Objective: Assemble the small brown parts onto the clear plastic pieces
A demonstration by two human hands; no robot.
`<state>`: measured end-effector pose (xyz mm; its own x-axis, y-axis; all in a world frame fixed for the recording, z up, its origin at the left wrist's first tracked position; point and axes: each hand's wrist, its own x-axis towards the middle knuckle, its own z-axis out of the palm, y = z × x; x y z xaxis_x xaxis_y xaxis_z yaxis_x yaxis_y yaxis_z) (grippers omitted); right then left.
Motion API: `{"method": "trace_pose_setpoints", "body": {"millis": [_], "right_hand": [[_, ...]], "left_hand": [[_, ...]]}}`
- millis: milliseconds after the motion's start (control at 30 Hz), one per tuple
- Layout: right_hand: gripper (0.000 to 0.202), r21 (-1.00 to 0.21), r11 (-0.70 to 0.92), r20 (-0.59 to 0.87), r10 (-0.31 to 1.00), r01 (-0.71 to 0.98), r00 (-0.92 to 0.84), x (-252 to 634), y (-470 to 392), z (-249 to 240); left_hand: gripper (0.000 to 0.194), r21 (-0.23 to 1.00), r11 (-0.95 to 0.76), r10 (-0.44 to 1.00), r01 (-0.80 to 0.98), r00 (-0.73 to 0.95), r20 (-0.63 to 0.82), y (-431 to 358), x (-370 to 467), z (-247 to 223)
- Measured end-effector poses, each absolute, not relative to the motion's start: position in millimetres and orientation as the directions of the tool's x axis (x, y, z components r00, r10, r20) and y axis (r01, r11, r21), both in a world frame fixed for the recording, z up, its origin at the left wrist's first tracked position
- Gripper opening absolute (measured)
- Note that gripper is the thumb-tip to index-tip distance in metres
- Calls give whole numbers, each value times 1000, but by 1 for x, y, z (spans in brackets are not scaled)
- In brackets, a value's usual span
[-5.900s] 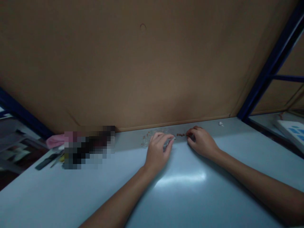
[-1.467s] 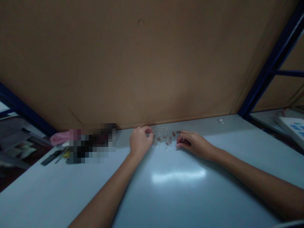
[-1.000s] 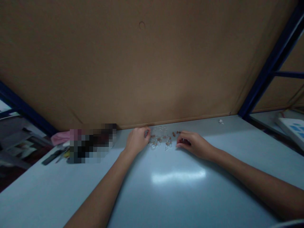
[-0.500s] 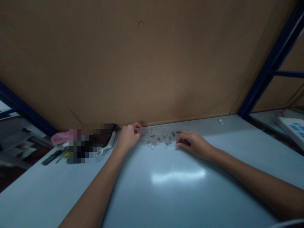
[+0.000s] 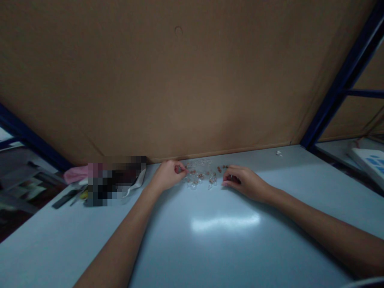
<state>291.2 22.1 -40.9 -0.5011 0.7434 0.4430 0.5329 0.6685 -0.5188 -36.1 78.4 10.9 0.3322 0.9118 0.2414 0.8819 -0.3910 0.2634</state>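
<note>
Small clear plastic pieces (image 5: 193,185) and copper-brown bits (image 5: 200,176) lie in a loose cluster on the table. At the cluster's left edge, my left hand (image 5: 172,175) has its thumb and fingertips pinched together; whatever is between them is too small to name. My right hand (image 5: 244,182) rests to the right of the cluster with fingers curled and fingertips close together. I cannot make out what it holds. Just beyond its fingertips lie several brown bits (image 5: 219,169) set apart from the rest.
A brown board (image 5: 192,88) rises behind the grey-white table (image 5: 228,256), between blue frame posts (image 5: 336,88). At left sit a pink cloth (image 5: 75,175), a dark flat object (image 5: 66,199) and a blurred-out patch. A small white scrap (image 5: 279,153) lies at back right.
My left hand has shifted right and a little toward me, and its fingertips have come down to the cluster's left edge. The right hand stays in place.
</note>
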Motion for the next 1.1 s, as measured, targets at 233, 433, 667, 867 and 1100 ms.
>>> {"method": "trace_pose_setpoints", "body": {"millis": [233, 433, 667, 867, 1100], "right_hand": [[10, -535, 658, 434, 752, 530, -496, 291, 21, -39], [12, -540, 659, 440, 751, 524, -492, 291, 21, -39], [12, -533, 660, 437, 751, 530, -495, 291, 22, -41], [10, -525, 663, 437, 748, 534, -499, 290, 21, -39], [10, -521, 660, 441, 751, 541, -491, 289, 18, -36]], "left_hand": [[21, 282, -368, 922, 886, 310, 231, 78, -35, 9], [23, 284, -396, 891, 873, 291, 349, 77, -29, 10], [26, 268, -441, 883, 857, 359, 304, 73, -18, 4], [25, 236, -416, 892, 878, 344, 294, 69, -12, -1], [25, 284, -319, 926, 904, 233, 298, 66, -5, -3]]}}
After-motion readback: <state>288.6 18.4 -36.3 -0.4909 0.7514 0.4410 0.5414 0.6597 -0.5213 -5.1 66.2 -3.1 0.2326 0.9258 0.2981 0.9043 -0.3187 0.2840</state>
